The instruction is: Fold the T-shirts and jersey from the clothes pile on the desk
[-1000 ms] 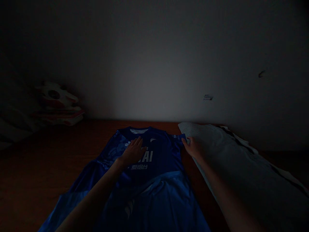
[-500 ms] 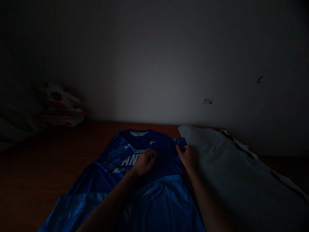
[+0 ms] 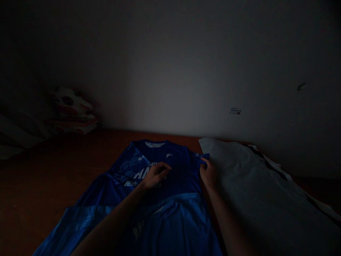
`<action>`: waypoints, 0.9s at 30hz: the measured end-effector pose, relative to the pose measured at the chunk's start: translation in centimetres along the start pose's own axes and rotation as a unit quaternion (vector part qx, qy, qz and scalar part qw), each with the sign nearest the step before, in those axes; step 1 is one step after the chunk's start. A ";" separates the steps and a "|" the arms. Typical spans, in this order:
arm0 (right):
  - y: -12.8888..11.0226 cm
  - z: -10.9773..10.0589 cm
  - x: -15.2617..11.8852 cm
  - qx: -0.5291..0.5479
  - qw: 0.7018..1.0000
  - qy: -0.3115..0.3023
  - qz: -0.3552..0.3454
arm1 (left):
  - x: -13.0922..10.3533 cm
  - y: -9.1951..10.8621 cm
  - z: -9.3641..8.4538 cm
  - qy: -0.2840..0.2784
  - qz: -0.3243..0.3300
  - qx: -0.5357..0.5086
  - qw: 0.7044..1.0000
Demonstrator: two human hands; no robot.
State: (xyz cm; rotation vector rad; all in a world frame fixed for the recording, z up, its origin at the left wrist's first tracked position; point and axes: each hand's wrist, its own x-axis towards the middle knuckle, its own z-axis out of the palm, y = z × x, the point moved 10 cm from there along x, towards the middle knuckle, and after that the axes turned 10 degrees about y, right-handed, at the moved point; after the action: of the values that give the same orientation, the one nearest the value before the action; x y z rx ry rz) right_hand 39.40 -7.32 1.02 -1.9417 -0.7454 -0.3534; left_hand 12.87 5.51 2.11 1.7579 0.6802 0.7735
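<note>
A dark blue shirt (image 3: 178,177) with white print lies spread out, its collar toward the wall. Its left sleeve is folded inward over the chest. My right hand (image 3: 208,174) is closed on the edge of the right sleeve (image 3: 201,156). Over the middle of the chest print is my left hand (image 3: 156,174), its fingers curved and slightly apart with nothing visible between them. Lighter blue shiny fabric (image 3: 181,224) covers the lower part of the shirt, beneath my forearms.
A grey cloth or pillow (image 3: 247,185) with a black and white edge lies at the right. A stuffed toy (image 3: 70,103) rests on stacked items at the back left. The pale wall (image 3: 170,71) rises behind the brown surface (image 3: 53,177).
My right hand has closed on the right sleeve, whose end now sticks out above the fingers. My left hand has shifted slightly left. The whole view has moved a little.
</note>
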 end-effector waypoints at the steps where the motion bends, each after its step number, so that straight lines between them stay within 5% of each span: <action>1: 0.1 0.1 0.0 0.001 1.000 0.002 -0.001 | -0.1 0.1 0.1 -0.005 0.003 0.000 1.000; 7: -0.6 0.1 -0.3 0.004 0.999 0.023 -0.046 | -0.4 0.0 0.3 -0.019 -0.003 -0.008 1.000; 12: -5.7 0.0 -1.2 0.013 0.990 -0.005 -0.142 | 0.3 -0.3 -0.2 0.015 -0.024 -0.074 0.997; 15: -11.4 0.1 -3.1 0.031 0.966 -0.094 -0.241 | 1.2 -1.0 -0.5 0.038 -0.072 -0.211 0.974; 19: -17.2 0.3 -8.6 0.060 0.887 -0.281 -0.361 | 1.8 -2.9 -0.2 0.051 -0.189 -0.336 0.921; 22: -16.6 0.1 -9.9 0.042 0.890 -0.306 -0.335 | 2.1 -3.5 -0.1 0.051 -0.213 -0.340 0.915; 27: -12.2 0.1 -8.3 0.020 0.932 -0.253 -0.257 | 2.3 -4.1 -0.6 0.055 -0.204 -0.332 0.919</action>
State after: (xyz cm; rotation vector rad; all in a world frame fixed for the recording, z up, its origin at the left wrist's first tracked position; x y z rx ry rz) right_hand 25.23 -6.19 5.05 -1.7888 -1.5989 -0.1381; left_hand 13.53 8.74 -1.24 0.9213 0.7193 0.7026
